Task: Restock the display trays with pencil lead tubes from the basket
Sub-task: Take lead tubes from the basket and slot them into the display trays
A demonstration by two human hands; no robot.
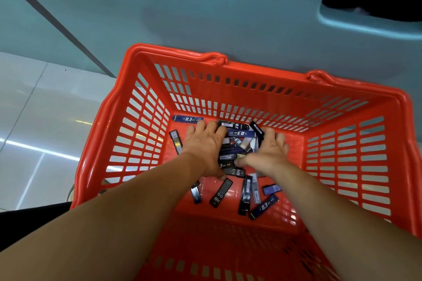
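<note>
An orange plastic basket (356, 143) stands in front of me, with several pencil lead tubes scattered on its floor. Both my arms reach down into it. My left hand (203, 143) lies palm down, fingers spread, against the left side of a small pile of tubes (238, 141). Across the pile, my right hand (270, 150) presses in with fingers apart, its thumb touching the tubes. The pile sits between the two hands. Loose tubes lie apart from it: a black HB 0.5 tube (221, 193), a blue 0.3 tube (263, 206) and another blue one (187, 118) by the far wall. No display trays are in view.
A pale teal fixture panel (205, 7) rises right behind the basket, with a dark recess (374, 0) at the upper right. Glossy white floor tiles (41, 121) lie to the left. The basket's folded handle hooks (219, 59) rest on its far rim.
</note>
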